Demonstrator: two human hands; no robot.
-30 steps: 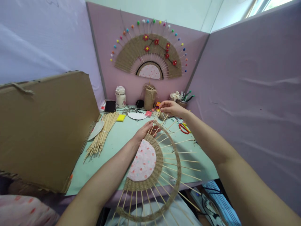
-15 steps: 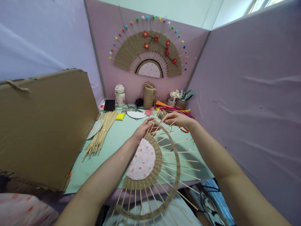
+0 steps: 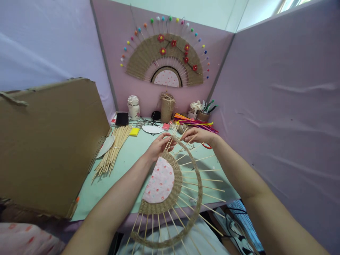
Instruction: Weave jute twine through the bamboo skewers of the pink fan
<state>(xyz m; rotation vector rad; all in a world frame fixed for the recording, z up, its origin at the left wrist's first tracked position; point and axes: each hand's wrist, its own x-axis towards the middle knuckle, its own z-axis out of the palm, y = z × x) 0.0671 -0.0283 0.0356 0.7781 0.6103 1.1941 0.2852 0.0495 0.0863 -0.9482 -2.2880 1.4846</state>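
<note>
A half-round woven fan frame (image 3: pixel 177 180) is tilted over the table's front edge and my lap. Thin wooden sticks radiate from its inner twine band, and a narrow outer band of woven twine (image 3: pixel 199 184) crosses them. Pink spotted fabric (image 3: pixel 159 180) covers its centre. My left hand (image 3: pixel 160 146) grips the frame's upper end, fingers closed around the end sticks. My right hand (image 3: pixel 197 136) is pinched at the outer band's top end, beside the sticks; twine seems to be between its fingers, but too fine to make out surely.
A bundle of wooden sticks (image 3: pixel 114 150) and a white half disc (image 3: pixel 106 146) lie left, beside a cardboard sheet (image 3: pixel 50 145). At the back stand a white jar (image 3: pixel 133 108), a twine roll (image 3: pixel 167 109) and colourful pipe cleaners (image 3: pixel 195 121). A finished fan (image 3: pixel 148 53) hangs on the wall.
The view has shifted slightly, so the background sits a little further left. My right hand has moved barely at the band's top end; my left hand keeps its grip on the frame.
</note>
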